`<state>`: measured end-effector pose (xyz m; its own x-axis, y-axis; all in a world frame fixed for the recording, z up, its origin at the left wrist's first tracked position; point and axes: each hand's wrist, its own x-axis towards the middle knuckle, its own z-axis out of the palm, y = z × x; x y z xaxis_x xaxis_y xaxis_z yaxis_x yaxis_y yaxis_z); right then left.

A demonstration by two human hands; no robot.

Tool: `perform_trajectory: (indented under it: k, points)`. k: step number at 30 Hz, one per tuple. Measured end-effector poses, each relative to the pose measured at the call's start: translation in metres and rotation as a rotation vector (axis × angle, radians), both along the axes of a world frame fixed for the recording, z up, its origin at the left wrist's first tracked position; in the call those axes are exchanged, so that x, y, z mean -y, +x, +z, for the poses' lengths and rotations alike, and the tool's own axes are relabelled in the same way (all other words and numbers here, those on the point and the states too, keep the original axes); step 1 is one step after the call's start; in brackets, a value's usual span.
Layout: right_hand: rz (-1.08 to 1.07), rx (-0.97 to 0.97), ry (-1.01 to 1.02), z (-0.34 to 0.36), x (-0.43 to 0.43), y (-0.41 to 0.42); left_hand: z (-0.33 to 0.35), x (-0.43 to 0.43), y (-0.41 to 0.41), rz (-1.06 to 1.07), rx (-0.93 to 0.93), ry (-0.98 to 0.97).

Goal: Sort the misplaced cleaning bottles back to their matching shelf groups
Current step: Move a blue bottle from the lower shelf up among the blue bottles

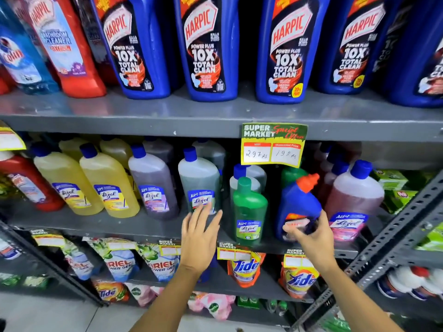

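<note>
1. The right hand (309, 232) is gripping a small blue Harpic bottle (298, 207) with an orange-red cap; its fingers are wrapping around the lower label, and the bottle is leaning to the right on the middle shelf (148, 224).
2. That bottle is sitting among Lizol bottles, between a green Lizol bottle (249, 212) on its left and a pink Lizol bottle (352, 200) on its right.
3. The left hand (200, 232) is hovering open with fingers spread, holding nothing, its fingertips just in front of the grey-green Lizol bottle (200, 185).
4. Large blue Harpic Power Plus bottles (206, 46) are standing in a row on the top shelf (215, 111), above.
5. A yellow price tag (273, 144) is hanging from the top shelf edge, above the green bottle.
6. Ariel pouches (119, 262) and Tide pouches (244, 267) are filling the shelf below.
</note>
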<state>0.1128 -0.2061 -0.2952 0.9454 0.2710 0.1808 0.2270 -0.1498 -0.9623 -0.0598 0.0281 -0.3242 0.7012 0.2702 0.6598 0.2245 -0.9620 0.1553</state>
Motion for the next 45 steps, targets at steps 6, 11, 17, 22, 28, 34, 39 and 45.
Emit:
perform_trajectory:
  k: [6,11,17,22,28,34,39,45]
  points:
    - [-0.11,0.049,0.131,0.028,0.052,-0.049,0.2,0.03,0.01,-0.241,0.493,0.126]
    - [-0.146,0.185,0.304,0.115,0.077,-0.071,0.266,0.015,0.047,-0.122,0.29,0.259]
    - [-0.083,0.443,0.306,0.266,0.083,-0.055,0.253,0.002,0.066,-0.042,0.253,0.304]
    - [-0.127,0.568,0.21,0.335,0.063,-0.002,0.251,0.002,0.069,-0.044,0.335,0.324]
    - [-0.105,0.457,0.003,0.339,0.029,0.054,0.246,0.0,0.072,-0.026,0.366,0.321]
    - [-0.141,0.394,-0.167,0.337,0.016,0.05,0.241,0.0,0.075,-0.041,0.438,0.313]
    - [-0.169,0.398,-0.192,0.331,0.013,0.035,0.241,-0.001,0.073,-0.044,0.421,0.295]
    - [-0.272,0.464,-0.328,0.315,-0.004,0.02,0.241,-0.001,0.073,-0.058,0.416,0.296]
